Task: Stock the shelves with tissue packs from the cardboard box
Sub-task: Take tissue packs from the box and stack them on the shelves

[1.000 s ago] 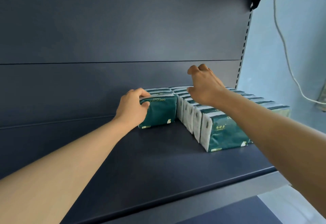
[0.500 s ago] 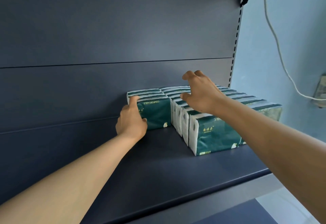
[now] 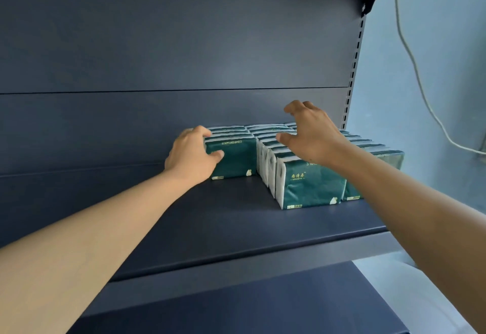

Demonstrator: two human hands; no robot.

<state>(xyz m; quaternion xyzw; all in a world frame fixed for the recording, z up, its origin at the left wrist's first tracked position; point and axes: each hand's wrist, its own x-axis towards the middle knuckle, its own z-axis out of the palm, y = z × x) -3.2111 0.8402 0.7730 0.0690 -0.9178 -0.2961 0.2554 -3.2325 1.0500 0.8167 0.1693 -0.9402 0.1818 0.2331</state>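
1. Nearest the camera there was just the front lip of the dark blue metal shelf (image 3: 236,231), with both bare forearms reaching in over it. No cardboard box anywhere in view, so I couldn't say how many packs were left to go.

2. Next back, the front pack of the longer middle row of dark green plastic-wrapped tissue packs (image 3: 313,183) stood on edge, green face toward the camera. That row ran back toward the rear panel.

3. The right hand (image 3: 313,136) hovered above that middle row, fingers spread and loosely curled, holding nothing as far as I could tell. Whether the thumb brushed the pack tops, I couldn't tell.

4. Further back and to the left, the left hand (image 3: 192,157) gripped the front pack of the short left row of green tissue packs (image 3: 236,157), thumb on the green front face, fingers curled over the top left corner. That row sat just beside the middle one, touching or nearly so.

5. My guess: this was squaring-up. The left row's front face sat well behind the middle row's, so the open slots lay in front of the left hand, toward the camera. Left hand was clearly the nearer one.

6. At the very back, the dark blue rear panel (image 3: 157,44), and a white cable (image 3: 410,52) on the pale wall off to the right.
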